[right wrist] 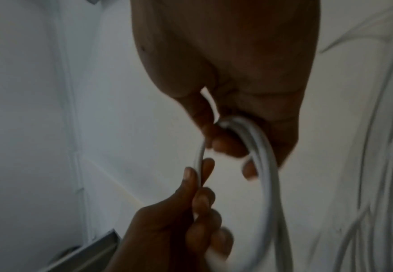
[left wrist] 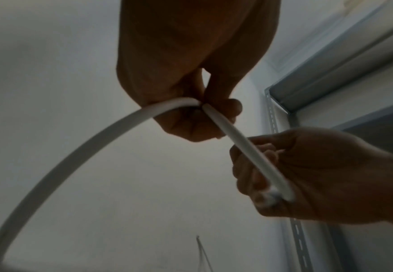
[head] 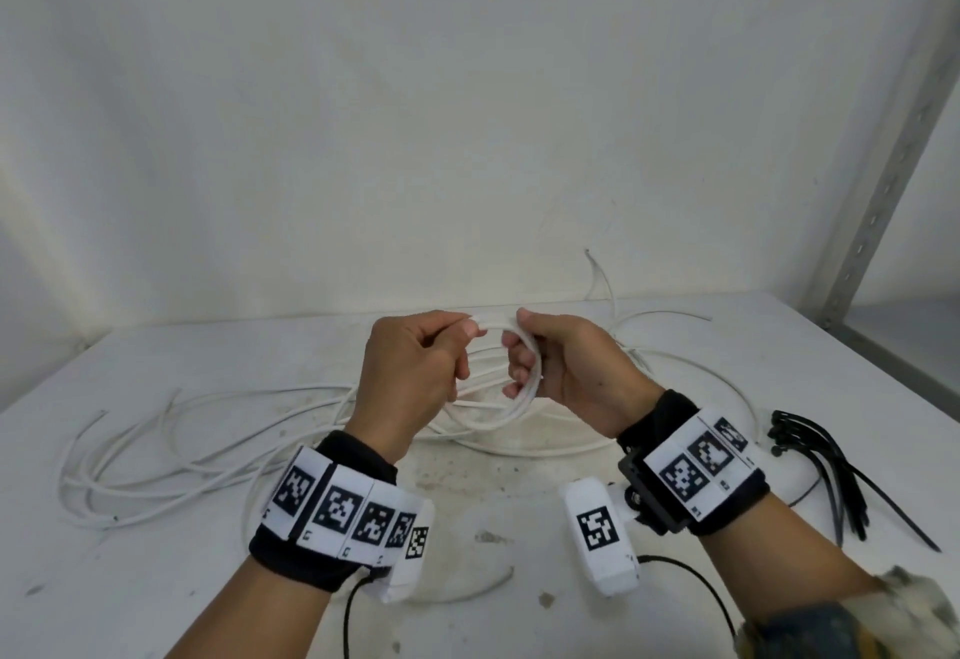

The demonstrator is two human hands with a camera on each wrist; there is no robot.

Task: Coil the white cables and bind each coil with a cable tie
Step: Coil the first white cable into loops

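A small coil of white cable (head: 511,401) hangs in the air above the table. My right hand (head: 550,362) grips several of its loops (right wrist: 264,165), with the fingers curled round them. My left hand (head: 431,351) pinches one strand (left wrist: 228,127) of the same cable between thumb and fingers, just left of the right hand. That strand (left wrist: 74,154) arcs down and away to the left. Loose white cables (head: 171,455) sprawl over the table below and to the left. A bunch of black cable ties (head: 821,455) lies at the right.
The white, stained table (head: 519,507) meets a white wall at the back. A grey slotted metal upright (head: 883,180) rises at the right, and more cable ends (head: 602,284) stick up near the wall. A short cable piece (head: 467,591) lies near the front.
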